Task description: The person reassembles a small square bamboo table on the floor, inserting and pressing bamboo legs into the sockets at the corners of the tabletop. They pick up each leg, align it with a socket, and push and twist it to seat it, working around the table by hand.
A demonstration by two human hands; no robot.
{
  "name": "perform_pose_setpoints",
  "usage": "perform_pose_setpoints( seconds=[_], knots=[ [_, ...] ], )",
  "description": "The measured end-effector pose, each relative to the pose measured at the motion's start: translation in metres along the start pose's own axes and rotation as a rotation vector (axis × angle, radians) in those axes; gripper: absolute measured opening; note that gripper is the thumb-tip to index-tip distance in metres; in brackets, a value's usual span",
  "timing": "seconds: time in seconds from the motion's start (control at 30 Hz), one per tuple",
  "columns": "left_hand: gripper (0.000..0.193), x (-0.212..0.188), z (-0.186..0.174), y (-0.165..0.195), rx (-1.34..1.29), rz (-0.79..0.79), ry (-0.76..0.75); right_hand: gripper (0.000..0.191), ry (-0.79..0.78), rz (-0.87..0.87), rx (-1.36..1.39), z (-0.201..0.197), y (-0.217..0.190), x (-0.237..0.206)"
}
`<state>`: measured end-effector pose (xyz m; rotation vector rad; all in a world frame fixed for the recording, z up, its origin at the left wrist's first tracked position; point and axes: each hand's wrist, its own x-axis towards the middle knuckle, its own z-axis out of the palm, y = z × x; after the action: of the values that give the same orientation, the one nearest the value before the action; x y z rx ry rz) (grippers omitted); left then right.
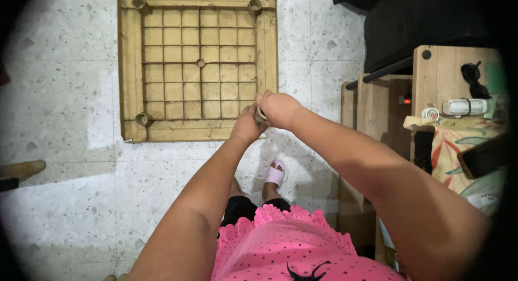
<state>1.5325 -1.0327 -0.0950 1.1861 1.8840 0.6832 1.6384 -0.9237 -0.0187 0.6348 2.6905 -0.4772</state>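
A person is looking straight down at their own two outstretched arms, which are meeting in front of them above a speckled tiled floor (65,113). The left hand (247,124) and the right hand (278,109) are pressing together around a small dark object (261,117); only a sliver of it is showing between the fingers, so what it is cannot be told. Both hands are curling closed on it, the right wrapping over the top and the left bracing from below, as though steadying it between them.

Directly beyond the hands, a square wooden board (129,70) with a raised frame and a grid of small squares is lying flat on the floor, with round holes at its corners. The hands are hovering over its near right corner.

Below, a pink dotted garment (291,248) and one foot in a pale slipper (274,174) are showing. To the right, a wooden cabinet (437,70) is carrying a white device (464,106) and dark sunglasses (475,78).
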Motion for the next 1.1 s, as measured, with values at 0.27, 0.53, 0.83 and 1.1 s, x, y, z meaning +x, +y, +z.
perform_pose_setpoints(
  seconds=[0.27, 0.53, 0.83, 1.1],
  knots=[
    [0.099, -0.005, 0.01, 0.001, -0.061, -0.029, -0.009, 0.066, 0.112, 0.035, 0.066, -0.002, 0.008, -0.015],
    [0.095, 0.002, 0.013, -0.014, -0.066, 0.035, -0.008, 0.068, 0.116, -0.143, 0.113, -0.004, 0.016, -0.027],
    [0.093, 0.018, 0.013, -0.035, -0.113, 0.225, -0.041, 0.052, 0.255, -0.205, 0.268, 0.016, 0.02, -0.023],
    [0.108, 0.001, 0.009, -0.046, 0.088, 0.181, -0.099, 0.068, 0.233, -0.154, 0.21, 0.012, 0.01, -0.029]
  ],
)
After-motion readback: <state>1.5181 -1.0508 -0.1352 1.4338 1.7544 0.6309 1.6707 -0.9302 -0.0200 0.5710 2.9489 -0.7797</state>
